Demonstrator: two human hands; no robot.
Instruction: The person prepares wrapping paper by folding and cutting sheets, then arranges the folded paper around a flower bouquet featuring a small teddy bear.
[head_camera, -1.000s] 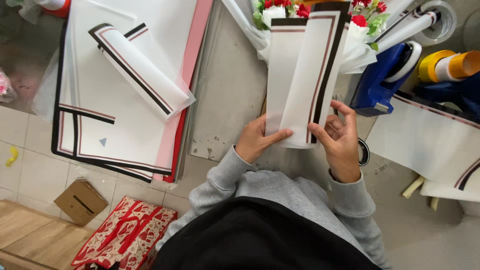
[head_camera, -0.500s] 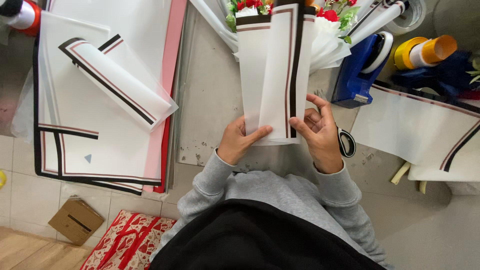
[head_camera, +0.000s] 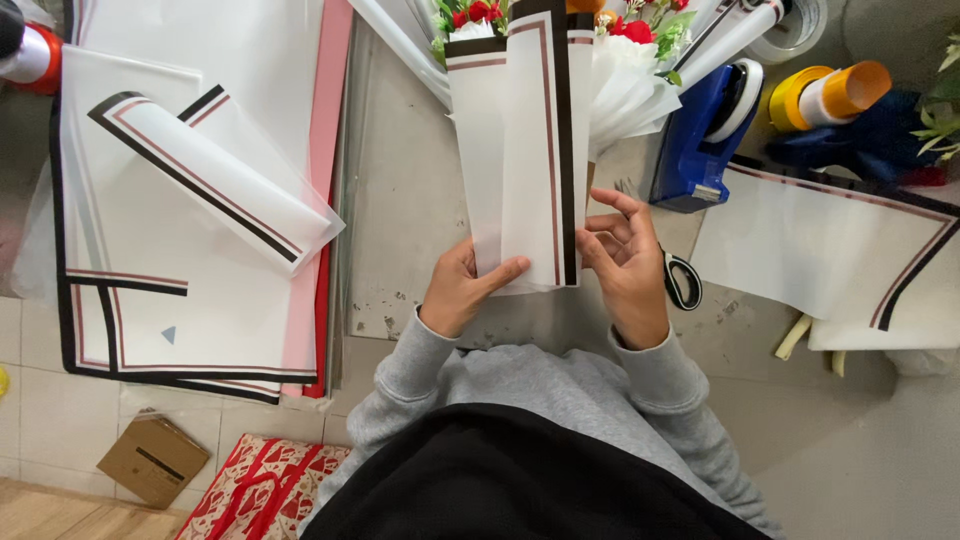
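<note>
A folded sheet of translucent white wrapping paper (head_camera: 520, 150) with black and brown border stripes lies lengthwise over a bouquet of red flowers (head_camera: 640, 30). My left hand (head_camera: 462, 290) pinches the sheet's near edge, thumb on top. On the right side, my right hand (head_camera: 625, 265) holds the same near edge, fingers curled against the black stripe. White tissue (head_camera: 625, 95) puffs out to the right of the sheet. The bouquet's stems are hidden under the paper.
A stack of bordered wrapping sheets (head_camera: 180, 220) and pink paper (head_camera: 325, 120) lies at left. Scissors (head_camera: 683, 280) rest beside my right hand. A blue tape dispenser (head_camera: 705, 140), yellow tape rolls (head_camera: 830, 95) and another bordered sheet (head_camera: 830, 250) sit at right. A cardboard box (head_camera: 152, 460) and a red bag (head_camera: 260, 485) are on the floor.
The view has shifted, so the bouquet and sheet sit lower and more central. My hands stay on the sheet's near edge, and my left thumb has slid further onto the paper.
</note>
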